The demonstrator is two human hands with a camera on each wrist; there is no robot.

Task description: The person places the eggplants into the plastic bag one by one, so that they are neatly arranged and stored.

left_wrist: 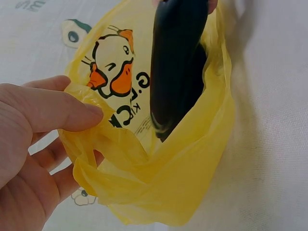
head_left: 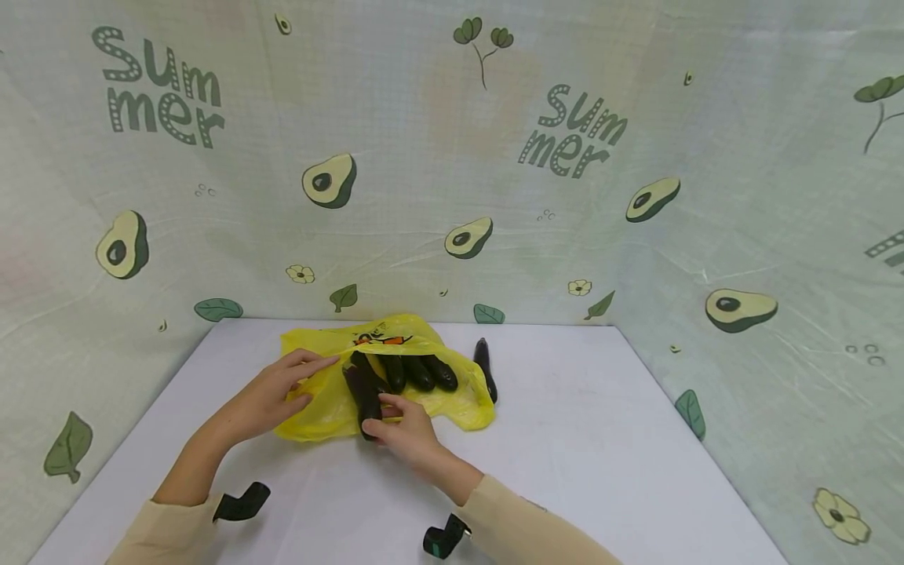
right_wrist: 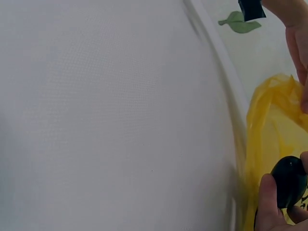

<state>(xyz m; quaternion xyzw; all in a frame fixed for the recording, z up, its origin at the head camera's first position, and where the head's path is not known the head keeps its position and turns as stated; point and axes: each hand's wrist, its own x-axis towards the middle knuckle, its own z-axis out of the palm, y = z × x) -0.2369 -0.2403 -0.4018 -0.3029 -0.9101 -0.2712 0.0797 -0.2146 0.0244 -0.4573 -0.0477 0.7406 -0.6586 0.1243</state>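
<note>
A yellow plastic bag [head_left: 325, 408] with a printed duck lies on its side, its mouth towards me. Between the thumb and fingers of my left hand [left_wrist: 33, 130] is the bag's rim, pinched at the left of the opening. My right hand [head_left: 412, 435] grips the near, rounded end of a dark eggplant [head_left: 362, 396], which lies at the bag's mouth with its stem end pointing inward. The same eggplant [right_wrist: 290, 180] shows end-on in the right wrist view. Several more dark eggplants [head_left: 420, 373] lie inside the bag, partly hidden by its upper layer.
One slim eggplant [head_left: 484, 369] lies on the white table [head_left: 565, 439], just right of the bag. Behind and at both sides hangs a pale cloth [head_left: 395, 118] printed with avocados. Black camera mounts [head_left: 243, 502] stick out from both wrists.
</note>
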